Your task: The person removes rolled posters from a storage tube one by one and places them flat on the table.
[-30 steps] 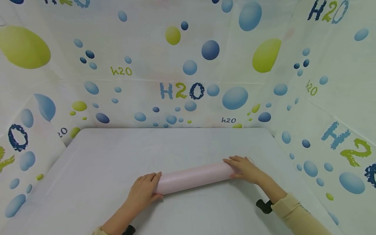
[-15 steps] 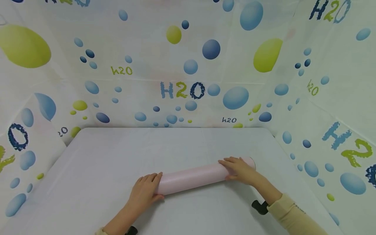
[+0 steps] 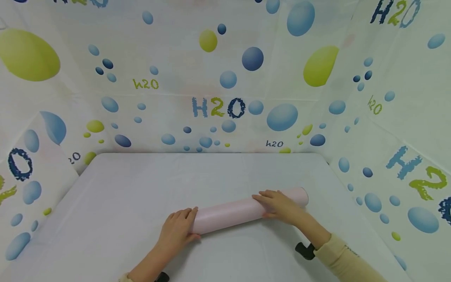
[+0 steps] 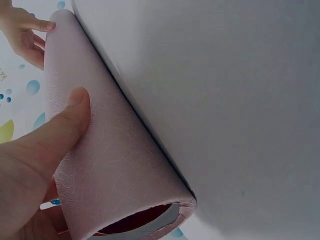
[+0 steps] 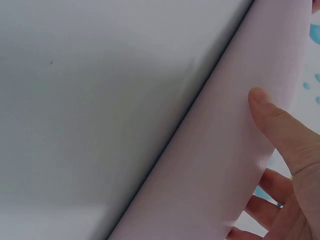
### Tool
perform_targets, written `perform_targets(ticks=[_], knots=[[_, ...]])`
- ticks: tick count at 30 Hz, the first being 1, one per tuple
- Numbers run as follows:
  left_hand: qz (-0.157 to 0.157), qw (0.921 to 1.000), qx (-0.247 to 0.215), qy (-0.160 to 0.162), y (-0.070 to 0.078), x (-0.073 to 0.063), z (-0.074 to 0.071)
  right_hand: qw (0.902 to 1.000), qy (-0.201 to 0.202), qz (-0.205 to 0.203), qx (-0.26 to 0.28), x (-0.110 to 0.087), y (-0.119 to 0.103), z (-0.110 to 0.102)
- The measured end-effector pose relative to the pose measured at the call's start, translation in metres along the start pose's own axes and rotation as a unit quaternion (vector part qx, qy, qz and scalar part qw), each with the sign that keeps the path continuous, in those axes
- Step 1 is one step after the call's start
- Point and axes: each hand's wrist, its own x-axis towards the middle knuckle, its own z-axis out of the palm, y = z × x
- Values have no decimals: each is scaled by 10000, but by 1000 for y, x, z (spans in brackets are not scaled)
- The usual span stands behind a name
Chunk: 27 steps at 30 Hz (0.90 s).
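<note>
A roll of pink wallpaper (image 3: 227, 214) lies slantwise on the white table, its right end farther away. Its surface looks creased in the left wrist view, where the hollow near end (image 4: 145, 222) shows a reddish inside. My left hand (image 3: 177, 230) grips the left end, thumb on the near side and fingers over the top. Around the right part of the roll curves my right hand (image 3: 282, 207), with a length of roll sticking out beyond it. In the right wrist view that hand's thumb (image 5: 267, 107) lies along the roll; its other fingers go behind it.
The white table (image 3: 148, 176) ends at a back edge against a wall sheet (image 3: 169, 51) printed with blue and green drops. Similar sheets hang at both sides. Black wrist devices (image 3: 305, 251) sit under the forearms.
My right hand has slid left along the roll, baring its right end. The left hand and the roll's left end have shifted slightly to the right.
</note>
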Motion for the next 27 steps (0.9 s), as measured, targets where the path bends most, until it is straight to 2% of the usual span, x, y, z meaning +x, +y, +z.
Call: perform_targets(ticks=[10,18,21,27], knots=[[-30,10000,-14,87,4,1,1,9999,-63,-141,-52,11,-13,5],[244,9981,-27,574,1,0,5,9990,42,-400,-205,22,-23,12],[142,9989,-64,437,2,0,5,9991,-7,-384,-192,25,-28,13],[-129,9998,-112,-36,6,1,5,9985,74,-511,-208,28,-36,14]])
